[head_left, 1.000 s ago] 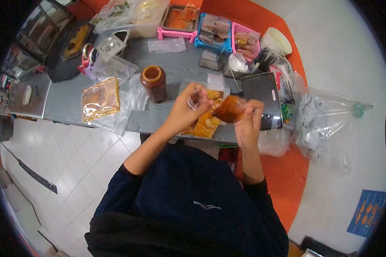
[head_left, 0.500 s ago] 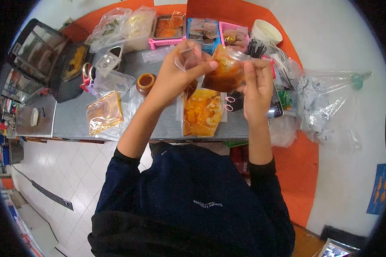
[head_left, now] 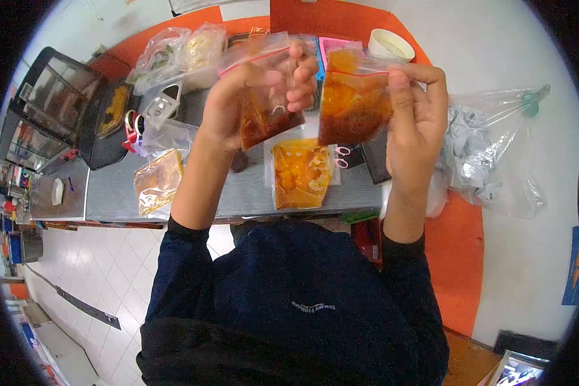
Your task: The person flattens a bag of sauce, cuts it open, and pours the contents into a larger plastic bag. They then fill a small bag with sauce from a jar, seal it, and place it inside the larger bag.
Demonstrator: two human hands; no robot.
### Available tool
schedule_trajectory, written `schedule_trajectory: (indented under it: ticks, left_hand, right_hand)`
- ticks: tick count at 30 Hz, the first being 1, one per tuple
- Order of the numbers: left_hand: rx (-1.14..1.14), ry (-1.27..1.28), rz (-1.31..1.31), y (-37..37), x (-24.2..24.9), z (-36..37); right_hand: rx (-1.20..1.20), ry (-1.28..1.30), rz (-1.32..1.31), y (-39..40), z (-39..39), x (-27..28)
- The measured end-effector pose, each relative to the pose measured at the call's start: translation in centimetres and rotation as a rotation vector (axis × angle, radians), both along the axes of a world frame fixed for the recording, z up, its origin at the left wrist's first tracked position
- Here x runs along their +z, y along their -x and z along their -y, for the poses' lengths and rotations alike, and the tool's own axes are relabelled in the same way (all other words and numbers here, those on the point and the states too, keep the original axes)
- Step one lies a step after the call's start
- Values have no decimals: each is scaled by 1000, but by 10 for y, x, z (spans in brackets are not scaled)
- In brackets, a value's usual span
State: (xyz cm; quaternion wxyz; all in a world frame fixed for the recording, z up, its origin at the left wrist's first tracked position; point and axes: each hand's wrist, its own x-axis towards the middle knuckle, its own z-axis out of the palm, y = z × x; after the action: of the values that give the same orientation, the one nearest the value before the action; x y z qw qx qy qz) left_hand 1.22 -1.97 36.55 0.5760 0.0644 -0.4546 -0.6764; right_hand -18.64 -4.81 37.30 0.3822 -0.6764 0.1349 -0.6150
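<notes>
My left hand (head_left: 233, 96) holds a zip-lock bag (head_left: 267, 125) between thumb and fingers. The bag is mostly clear, with a red strip along its top and dark brown sauce in its lower part. Held at its upper right corner by my right hand (head_left: 413, 125) is a second zip-lock bag (head_left: 355, 106) of orange-brown sauce. Both bags are raised above the table, side by side and apart. Below them a flat bag of orange-yellow food (head_left: 301, 174) lies near the table's front edge.
Another flat amber bag (head_left: 157, 183) lies on the grey table (head_left: 109, 193) at left. Behind it are scissors (head_left: 134, 125) and a metal container (head_left: 164, 103). A white tub (head_left: 390, 46) stands at the back right. A clear plastic bag (head_left: 495, 161) hangs by the right wall.
My hands have moved apart, the right one shifting right with its bag. The left hand's bag, mostly hidden before, now shows its sauce. The jar is now hidden behind my left arm.
</notes>
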Motion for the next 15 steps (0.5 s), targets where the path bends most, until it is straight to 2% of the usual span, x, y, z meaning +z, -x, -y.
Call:
schedule_trajectory:
  ticks: [1, 4, 8, 10, 11, 13, 14, 15]
  left_hand:
    - [-161, 21, -103, -1, 1, 1]
    - [-254, 14, -136, 1, 4, 3]
    - [-122, 7, -60, 10, 5, -3]
    - [187, 73, 139, 17, -1, -4]
    - [184, 77, 141, 21, -1, -4]
    - [602, 169, 311, 31, 1, -8]
    - [731, 119, 496, 31, 7, -13]
    - [730, 120, 497, 33, 6, -12]
  right_hand:
    - [14, 4, 21, 0, -3, 2]
    - [-6, 7, 72, -1, -1, 0]
    - [-3, -31, 158, -1, -2, 0]
    - [-34, -19, 169, -4, -1, -2]
    - [-61, -11, 177, -7, 0, -4]
    - [-92, 12, 165, -15, 1, -9]
    - [-120, 32, 150, -18, 1, -11]
    - [-121, 33, 151, -18, 1, -13]
